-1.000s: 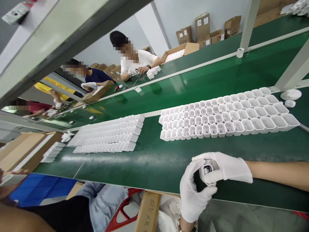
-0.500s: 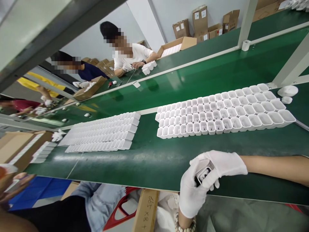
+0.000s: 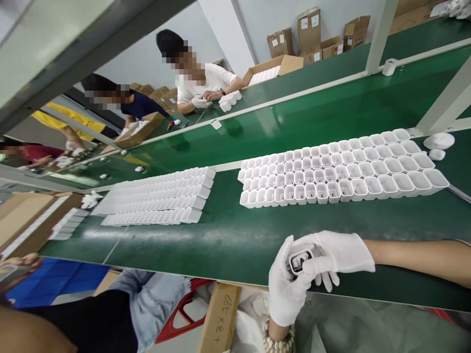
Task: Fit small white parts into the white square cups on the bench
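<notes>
A small white cup-shaped housing (image 3: pixel 301 262) with dark parts inside sits between my two white-gloved hands, its opening facing up toward me. My left hand (image 3: pixel 285 289), a beaded bracelet at its wrist, is wrapped round the housing from the left and below. From the right, my right hand (image 3: pixel 326 257) has its thumb and fingers closed on the housing's rim. Beyond my hands stand rows of open white housings (image 3: pixel 331 171) on the green table (image 3: pixel 228 245). More rows of white housings (image 3: pixel 158 196) lie farther left.
A white metal rail (image 3: pixel 301 98) runs along the table's far side, with a slanted post (image 3: pixel 441 105) at right. Several people work beyond and at left. A cardboard box (image 3: pixel 221 318) is below the front edge; white lumps (image 3: pixel 439 141) lie at far right.
The housing and my left hand have shifted slightly left, and the housing's opening now shows more fully. At the lower left, the neighbouring person's hand has moved left.
</notes>
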A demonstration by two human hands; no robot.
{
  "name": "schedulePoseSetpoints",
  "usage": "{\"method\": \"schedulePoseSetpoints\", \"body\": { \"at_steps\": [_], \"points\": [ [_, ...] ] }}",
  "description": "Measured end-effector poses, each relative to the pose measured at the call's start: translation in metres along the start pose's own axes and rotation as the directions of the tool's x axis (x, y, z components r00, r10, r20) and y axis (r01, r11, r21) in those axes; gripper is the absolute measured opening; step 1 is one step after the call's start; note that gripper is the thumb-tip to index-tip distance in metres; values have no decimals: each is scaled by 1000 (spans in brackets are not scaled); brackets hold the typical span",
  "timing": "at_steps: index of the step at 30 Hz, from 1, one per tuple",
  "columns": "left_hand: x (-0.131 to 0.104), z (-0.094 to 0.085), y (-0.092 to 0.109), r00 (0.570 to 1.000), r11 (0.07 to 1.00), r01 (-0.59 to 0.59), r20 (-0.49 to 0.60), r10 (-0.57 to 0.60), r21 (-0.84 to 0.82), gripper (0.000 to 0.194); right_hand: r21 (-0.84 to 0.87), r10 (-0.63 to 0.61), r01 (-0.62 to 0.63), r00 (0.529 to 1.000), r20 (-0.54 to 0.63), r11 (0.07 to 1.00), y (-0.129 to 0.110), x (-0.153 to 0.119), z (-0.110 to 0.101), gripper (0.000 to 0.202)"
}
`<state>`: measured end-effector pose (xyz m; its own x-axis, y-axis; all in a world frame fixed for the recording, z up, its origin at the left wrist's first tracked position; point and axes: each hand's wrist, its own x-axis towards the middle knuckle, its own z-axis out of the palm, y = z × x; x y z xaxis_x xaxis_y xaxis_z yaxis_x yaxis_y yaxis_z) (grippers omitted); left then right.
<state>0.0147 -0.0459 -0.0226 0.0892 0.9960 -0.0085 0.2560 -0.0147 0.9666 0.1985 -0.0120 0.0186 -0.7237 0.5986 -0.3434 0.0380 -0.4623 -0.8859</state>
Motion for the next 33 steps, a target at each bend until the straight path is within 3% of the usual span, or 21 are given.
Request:
{"method": "schedulePoseSetpoints", "body": {
  "at_steps": [3, 7, 12, 18, 26, 30, 33],
  "points": [
    [0, -2, 1, 994, 989, -46, 90, 59, -141, 66, 46, 29, -31, 999, 29, 998, -3, -1, -3, 57],
    [-2, -5, -4, 984, 973, -135, 90, 153, -185, 63, 60, 38, -42, 997, 67, 997, -7, -1, -8, 52],
    [-4, -6, -9, 990, 986, -116, 69, 124, -122, 56, 90, 40, -36, 998, -47, 995, -1, -1, -10, 46],
    [-1, -3, -6, 994, 994, 21, 107, -10, -103, 58, 5, 1, 0, 984, -178, 1000, 5, -2, -12, 29],
    [5, -5, 3, 970, 998, -27, 244, 13, 55, 66, -209, 10, -54, 978, -208, 976, 2, -2, -10, 16],
    [5, -5, 2, 959, 999, 38, 279, -46, 32, 71, -176, 18, -54, 980, -199, 983, -3, -2, -10, 16],
    [3, -6, -3, 968, 999, 26, 250, -15, -41, 71, -73, -8, -3, 989, -147, 997, -4, -1, -13, 26]
  ]
}}
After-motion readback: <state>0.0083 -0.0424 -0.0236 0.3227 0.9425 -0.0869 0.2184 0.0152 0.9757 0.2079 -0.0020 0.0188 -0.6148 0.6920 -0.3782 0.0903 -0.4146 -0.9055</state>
